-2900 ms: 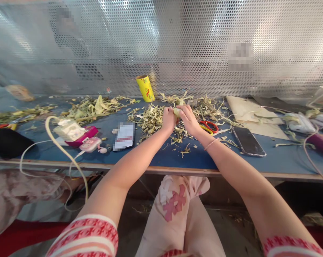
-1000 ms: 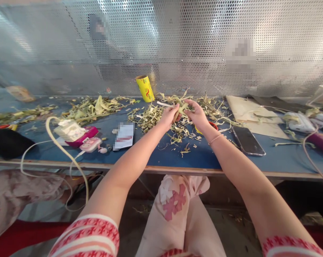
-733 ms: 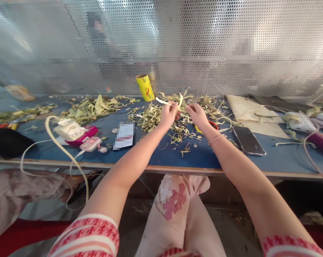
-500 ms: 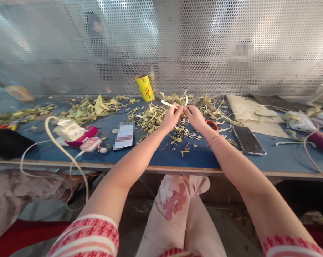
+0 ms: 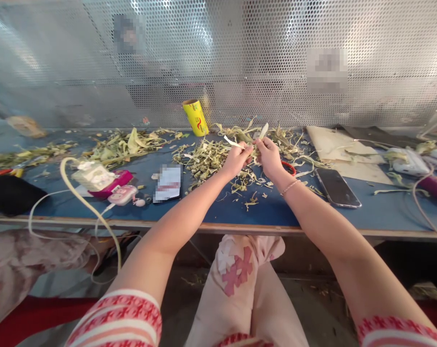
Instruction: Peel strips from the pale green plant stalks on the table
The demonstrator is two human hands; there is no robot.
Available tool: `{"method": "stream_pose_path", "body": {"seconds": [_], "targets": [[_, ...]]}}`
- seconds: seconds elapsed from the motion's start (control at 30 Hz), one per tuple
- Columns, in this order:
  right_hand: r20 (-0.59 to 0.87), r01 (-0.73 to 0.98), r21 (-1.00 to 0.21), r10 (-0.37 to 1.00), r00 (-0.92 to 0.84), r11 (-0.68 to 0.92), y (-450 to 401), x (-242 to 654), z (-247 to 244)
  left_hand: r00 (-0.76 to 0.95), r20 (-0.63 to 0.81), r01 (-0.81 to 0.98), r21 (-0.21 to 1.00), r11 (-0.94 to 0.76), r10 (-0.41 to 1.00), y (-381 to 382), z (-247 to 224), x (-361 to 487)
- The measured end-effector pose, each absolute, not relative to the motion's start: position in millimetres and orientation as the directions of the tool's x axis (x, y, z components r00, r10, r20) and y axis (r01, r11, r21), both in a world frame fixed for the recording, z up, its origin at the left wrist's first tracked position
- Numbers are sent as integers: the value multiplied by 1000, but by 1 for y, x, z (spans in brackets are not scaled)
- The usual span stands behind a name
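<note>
My left hand point(image 5: 238, 161) is closed in a pinch on a pale leaf strip point(image 5: 233, 142), whose end sticks out to the upper left. Close beside it, my right hand point(image 5: 269, 155) pinches another pale strip end point(image 5: 264, 130) that points up. Whether both ends belong to one strip is hidden by the fingers. Both hands are above a heap of dried greenish-yellow leaf strips and small knotted pieces point(image 5: 206, 161) on the blue tabletop point(image 5: 218, 205). Behind my right wrist, a red ring-shaped handle point(image 5: 288, 168) partly shows.
A yellow tube point(image 5: 196, 118) stands at the back by the perforated metal panel point(image 5: 233, 58). Phones point(image 5: 337, 187) lie on both sides, with a pink device and cable point(image 5: 112, 185) at left. More leaves point(image 5: 128, 144) and beige card sheets point(image 5: 334, 149) are around. Another person's leg is at lower left.
My hands have moved slightly apart, the right one going right and turning. The strip end at my right fingers now stands up wider, and the left strip end has shifted right.
</note>
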State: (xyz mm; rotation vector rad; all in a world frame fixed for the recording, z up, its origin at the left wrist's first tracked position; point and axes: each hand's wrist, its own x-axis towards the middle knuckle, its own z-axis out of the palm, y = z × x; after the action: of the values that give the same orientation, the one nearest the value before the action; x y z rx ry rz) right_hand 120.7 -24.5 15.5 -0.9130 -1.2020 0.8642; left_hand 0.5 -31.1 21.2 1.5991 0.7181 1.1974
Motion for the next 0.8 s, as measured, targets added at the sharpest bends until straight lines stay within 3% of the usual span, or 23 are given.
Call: {"method": "stream_pose_path", "body": {"seconds": [0.13, 0.3, 0.6, 0.8], "targets": [[398, -106, -902, 900, 180, 420, -25, 120, 18, 347, 370, -152, 929, -338, 862, -28, 20, 0], [417, -177, -880, 895, 155, 441, -26, 116, 21, 185, 403, -183, 910, -372, 896, -18, 15, 0], [428, -157, -888, 902, 64, 433, -29, 108, 21, -62, 411, -60, 908, -414, 910, -8, 7, 1], [409, -172, -889, 905, 114, 423, -29, 116, 24, -30, 532, 89, 845, -527, 846, -8, 9, 0]]}}
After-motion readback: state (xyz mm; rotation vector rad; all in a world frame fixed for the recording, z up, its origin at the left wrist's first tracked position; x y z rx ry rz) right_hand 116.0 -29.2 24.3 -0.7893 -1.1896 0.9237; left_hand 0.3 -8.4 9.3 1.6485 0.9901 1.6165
